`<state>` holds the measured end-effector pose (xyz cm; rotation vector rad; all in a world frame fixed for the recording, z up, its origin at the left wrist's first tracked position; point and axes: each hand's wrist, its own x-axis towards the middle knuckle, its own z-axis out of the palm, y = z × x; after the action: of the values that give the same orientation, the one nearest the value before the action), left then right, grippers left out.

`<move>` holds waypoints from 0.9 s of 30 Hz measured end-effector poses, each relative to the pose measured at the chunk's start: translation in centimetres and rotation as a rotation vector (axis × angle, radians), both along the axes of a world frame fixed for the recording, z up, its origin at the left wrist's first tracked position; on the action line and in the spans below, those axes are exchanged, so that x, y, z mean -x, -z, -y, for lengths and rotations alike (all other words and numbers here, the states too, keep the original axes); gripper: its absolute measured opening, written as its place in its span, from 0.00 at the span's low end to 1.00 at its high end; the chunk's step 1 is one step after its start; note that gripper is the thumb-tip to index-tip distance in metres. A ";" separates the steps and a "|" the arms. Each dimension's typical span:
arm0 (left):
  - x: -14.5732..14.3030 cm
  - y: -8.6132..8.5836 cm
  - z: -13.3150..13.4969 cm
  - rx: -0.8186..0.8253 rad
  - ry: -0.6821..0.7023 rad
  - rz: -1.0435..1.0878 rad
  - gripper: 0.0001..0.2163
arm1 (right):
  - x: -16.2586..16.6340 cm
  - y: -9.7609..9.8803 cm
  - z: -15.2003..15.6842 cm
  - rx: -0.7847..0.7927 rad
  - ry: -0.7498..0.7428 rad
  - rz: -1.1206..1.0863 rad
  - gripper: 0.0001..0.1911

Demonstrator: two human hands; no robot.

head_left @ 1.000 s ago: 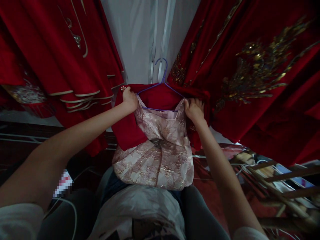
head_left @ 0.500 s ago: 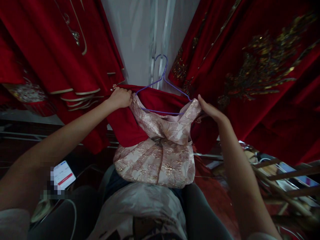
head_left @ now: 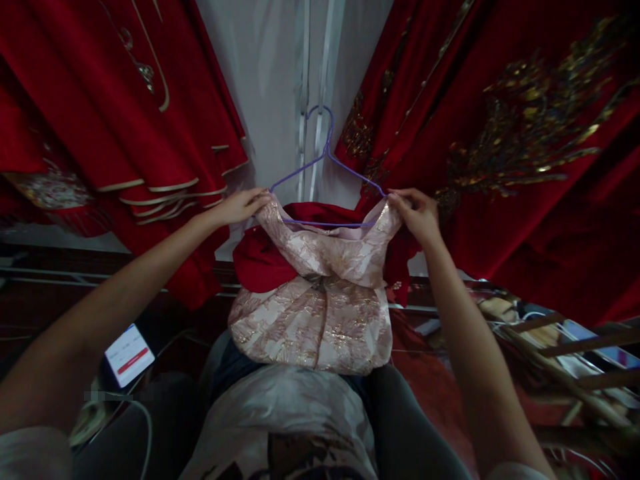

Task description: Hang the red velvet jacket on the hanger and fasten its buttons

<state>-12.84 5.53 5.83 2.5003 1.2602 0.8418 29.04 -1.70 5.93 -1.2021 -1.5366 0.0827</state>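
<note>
A pale pink and gold brocade dress (head_left: pixel 320 327) hangs from a purple hanger (head_left: pixel 300 175) and spreads over my lap. Its left shoulder strap is pinched by my left hand (head_left: pixel 244 205), close to the end of the hanger. On the other side, my right hand (head_left: pixel 419 215) has the right shoulder strap between thumb and fingers. Red cloth (head_left: pixel 263 261) sags behind the bodice and shows at both sides of it. The dress covers the middle of that cloth.
Red garments with gold trim (head_left: pixel 165 133) hang at the left, and a red garment with gold sequins (head_left: pixel 530 133) hangs at the right. A lit phone (head_left: pixel 129 357) lies low on the left near a white cable (head_left: pixel 149 433). Wooden slats (head_left: pixel 575 343) stand at the lower right.
The red cloth, stretched up behind the shoulders before, has dropped lower. My left hand has shifted onto the strap, and my right fingers have closed on the other one.
</note>
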 end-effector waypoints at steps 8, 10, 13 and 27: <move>2.9 1.8 1.3 -0.277 -0.259 -0.219 0.22 | -2.1 3.3 -0.5 -0.127 0.182 -0.296 0.18; 3.5 2.7 1.7 -0.243 -0.287 -0.293 0.23 | -2.7 4.9 0.3 -0.104 0.281 -0.366 0.18; 3.6 3.7 3.0 -0.059 -0.149 -0.446 0.21 | -2.8 6.3 2.2 0.099 0.289 -0.400 0.17; -9.9 4.1 3.7 -0.278 0.270 -0.280 0.14 | 1.3 2.6 7.4 0.318 -0.230 0.167 0.14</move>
<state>-2.95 1.83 1.78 3.0087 0.8932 0.6563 27.77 -9.05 3.32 -1.2990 -1.8549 0.4001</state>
